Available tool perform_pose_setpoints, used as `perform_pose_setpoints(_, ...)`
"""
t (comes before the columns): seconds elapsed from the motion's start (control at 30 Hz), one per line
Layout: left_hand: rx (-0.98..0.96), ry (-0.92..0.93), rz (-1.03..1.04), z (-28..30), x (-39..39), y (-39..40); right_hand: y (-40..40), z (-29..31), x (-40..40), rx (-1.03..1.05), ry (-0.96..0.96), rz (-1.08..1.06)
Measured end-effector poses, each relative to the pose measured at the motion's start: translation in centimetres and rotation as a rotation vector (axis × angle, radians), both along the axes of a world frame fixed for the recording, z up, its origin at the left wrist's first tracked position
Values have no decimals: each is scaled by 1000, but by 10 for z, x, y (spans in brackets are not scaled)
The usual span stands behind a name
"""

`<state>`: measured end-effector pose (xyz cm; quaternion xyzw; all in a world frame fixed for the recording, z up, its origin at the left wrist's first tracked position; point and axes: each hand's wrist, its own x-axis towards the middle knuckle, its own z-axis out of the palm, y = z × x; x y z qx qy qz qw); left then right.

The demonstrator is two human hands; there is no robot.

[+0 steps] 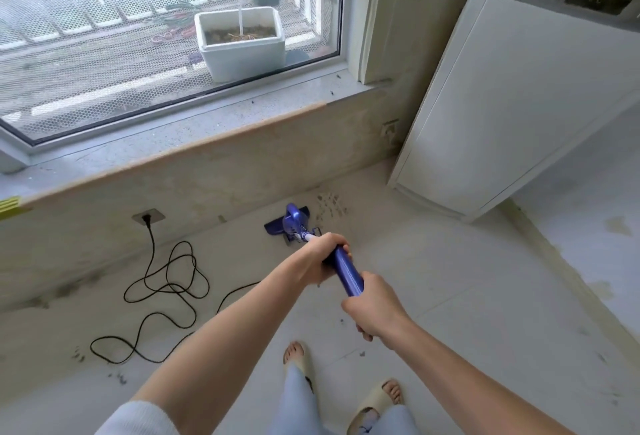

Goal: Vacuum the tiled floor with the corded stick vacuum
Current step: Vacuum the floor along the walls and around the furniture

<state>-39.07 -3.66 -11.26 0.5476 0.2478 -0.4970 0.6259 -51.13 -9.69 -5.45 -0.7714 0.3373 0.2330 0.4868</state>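
The blue stick vacuum [344,273] is gripped along its upper tube by both hands: the left hand [323,256] is wrapped around it higher up the frame, at about eleven o'clock of the right hand [372,306], which is curled round the near end. The floor head [285,223] is set on the tiled floor [433,296] against the wall base below the window sill [173,154], with a patch of dark debris [330,206] just beside it at two o'clock. The vacuum is judged rigid and fairly light, best steered from the tube as it is held; the smooth tube could twist in the grip. The black cord [166,282], soft and looped at nine o'clock of the head, is plugged into a wall socket [149,217] and may snag. Counted: one vacuum, one cord, two hands, two slippered feet, one white cabinet unit [502,105] at one o'clock.
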Motion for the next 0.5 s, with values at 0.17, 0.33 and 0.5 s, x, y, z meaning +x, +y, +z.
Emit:
perform_pose_setpoints(0.17,5,32,-30,14,-29,-17,-14,1,-26,71,-2,-8)
perform_pose_setpoints(0.33,30,-5,48,12,-29,-38,-41,-7,-17,71,5,53)
perform_pose_setpoints(0.5,60,-49,85,3,-4,-59,-67,-20,15,113,33,98)
